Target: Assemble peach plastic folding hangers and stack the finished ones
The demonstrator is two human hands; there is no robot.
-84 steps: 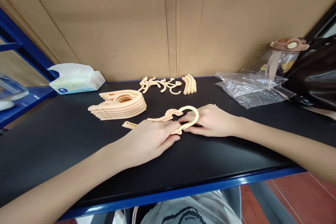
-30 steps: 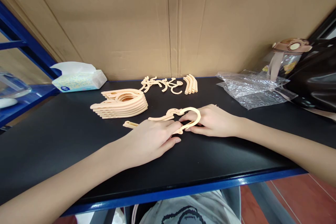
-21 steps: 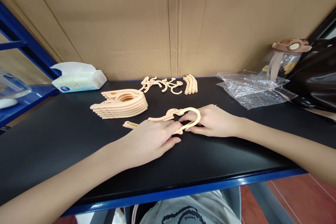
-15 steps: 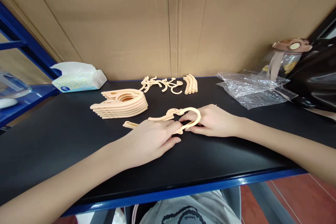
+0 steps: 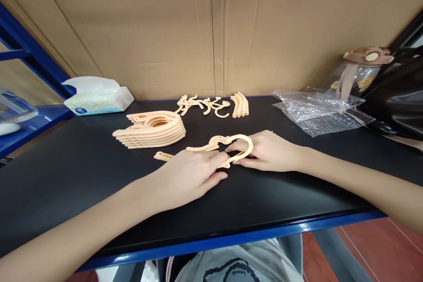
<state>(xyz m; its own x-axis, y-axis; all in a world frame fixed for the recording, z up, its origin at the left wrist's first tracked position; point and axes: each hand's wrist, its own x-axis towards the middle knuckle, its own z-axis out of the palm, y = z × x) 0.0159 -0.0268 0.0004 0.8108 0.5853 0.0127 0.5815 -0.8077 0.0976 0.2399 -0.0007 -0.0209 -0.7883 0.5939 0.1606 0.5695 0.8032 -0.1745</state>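
A cream plastic folding hanger lies low over the black table, its curved hook pointing right. My left hand is closed over the hanger's near arm and covers part of it; one arm end sticks out to the left of the hand. Beside the hook is my right hand, fingers bent, with its fingertips at the hanger, partly hidden behind the hook. A stack of folded cream hangers sits behind and to the left of my left hand.
Loose cream hooks and several short curved cream pieces lie at the table's back. A tissue pack stands back left. Crumpled clear plastic and a water bottle are at the right. Cardboard rises behind the table.
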